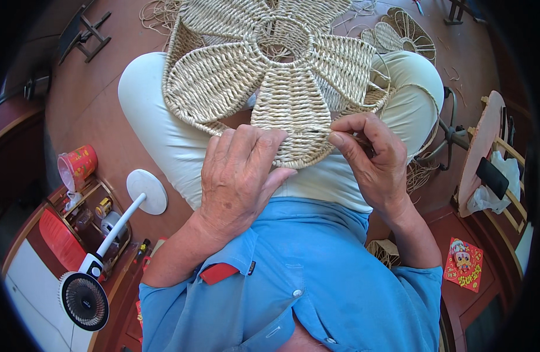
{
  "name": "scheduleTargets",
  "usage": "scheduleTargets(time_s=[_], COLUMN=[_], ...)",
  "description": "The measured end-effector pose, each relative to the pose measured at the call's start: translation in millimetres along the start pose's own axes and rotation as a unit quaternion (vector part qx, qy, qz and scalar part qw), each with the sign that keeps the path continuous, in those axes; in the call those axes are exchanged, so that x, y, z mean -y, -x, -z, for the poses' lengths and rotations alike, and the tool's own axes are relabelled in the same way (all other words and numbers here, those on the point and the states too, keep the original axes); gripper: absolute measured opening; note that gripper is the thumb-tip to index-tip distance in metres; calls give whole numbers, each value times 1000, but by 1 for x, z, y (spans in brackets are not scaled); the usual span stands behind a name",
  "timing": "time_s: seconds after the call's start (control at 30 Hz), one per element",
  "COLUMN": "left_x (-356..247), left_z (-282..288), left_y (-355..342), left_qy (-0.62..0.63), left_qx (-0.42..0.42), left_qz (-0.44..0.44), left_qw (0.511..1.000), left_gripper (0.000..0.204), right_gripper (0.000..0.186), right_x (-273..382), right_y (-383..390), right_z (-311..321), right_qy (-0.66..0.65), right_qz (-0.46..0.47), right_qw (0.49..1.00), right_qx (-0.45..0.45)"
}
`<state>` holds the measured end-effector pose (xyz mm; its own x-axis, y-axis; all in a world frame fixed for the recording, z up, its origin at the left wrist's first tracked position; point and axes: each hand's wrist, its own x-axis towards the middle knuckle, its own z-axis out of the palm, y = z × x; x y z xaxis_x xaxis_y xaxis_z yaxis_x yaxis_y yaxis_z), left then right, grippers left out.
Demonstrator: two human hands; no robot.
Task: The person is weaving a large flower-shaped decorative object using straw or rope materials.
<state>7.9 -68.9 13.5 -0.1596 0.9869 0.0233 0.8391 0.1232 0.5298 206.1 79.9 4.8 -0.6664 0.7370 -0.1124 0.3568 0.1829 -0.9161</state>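
Note:
A woven straw-rope piece shaped like a flower (217,79), with broad petals around a ring-shaped opening, rests across my lap. My left hand (237,173) grips the nearest petal (290,100) at its rounded lower end, fingers on top and thumb at the rim. At that petal's right edge my right hand (375,158) is closed in a pinch, thumb and forefinger together. Whatever lies between those fingertips is too small to make out. A loose loop of straw cord (435,105) curves from the piece's right side down past my right hand.
Another woven flower piece (419,38) lies on the floor at the far right, among loose cord. To the left are a white stand fan (85,299), a red bucket (79,164) and a rack of small items. A stool with a phone (493,177) stands right.

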Motion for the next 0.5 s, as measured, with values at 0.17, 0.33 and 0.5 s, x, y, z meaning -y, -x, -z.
scheduleTargets(time_s=[0.17, 0.33, 0.5], left_x=[2, 6, 12], left_z=[-5, -19, -34], left_y=[3, 15, 27], left_qy=[-38, -64, -86], left_qx=[-7, -23, -65], left_qz=[-24, -38, -63], left_qw=[999, 997, 992], left_gripper=[60, 59, 61], right_gripper=[12, 12, 14], right_x=[-4, 1, -3], right_y=[-2, -1, 0], right_z=[0, -3, -10], right_qy=[45, 86, 122], right_qz=[52, 71, 126], right_qw=[998, 994, 984], right_qx=[-14, -6, -5])
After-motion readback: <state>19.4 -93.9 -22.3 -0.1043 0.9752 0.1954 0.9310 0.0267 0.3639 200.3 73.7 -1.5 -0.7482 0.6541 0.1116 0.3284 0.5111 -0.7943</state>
